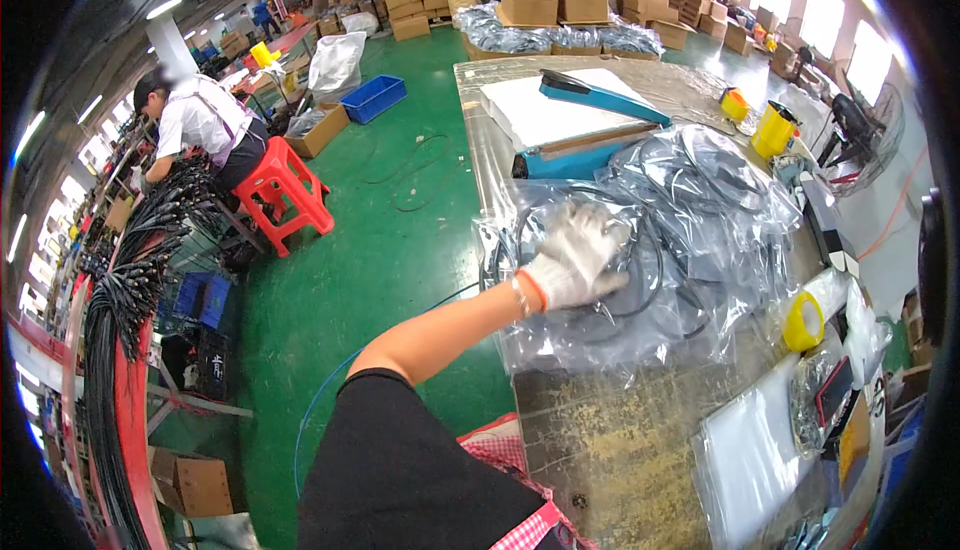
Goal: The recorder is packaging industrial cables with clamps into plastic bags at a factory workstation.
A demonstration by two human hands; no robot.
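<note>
My left hand (578,255), in a white knit glove with an orange cuff, lies palm down on clear plastic bags (640,335) on the table. Its fingers are spread apart and slightly blurred. Coiled black cables (655,270) show through the plastic under and beside the hand. More bagged cables (700,175) are heaped just beyond it, to the right. Behind the bags stands a blue long-armed device (570,160), perhaps a bag sealer, beside a white stack of sheets or bags (520,105). My right hand is out of view.
On the table's right side are a yellow tape roll (803,322), flat clear bags (750,450) and a phone-like dark object (832,390). A black fan (860,130) stands beyond. At left, a person (200,115) sits on a red stool (280,190) by hanging black cables (105,350).
</note>
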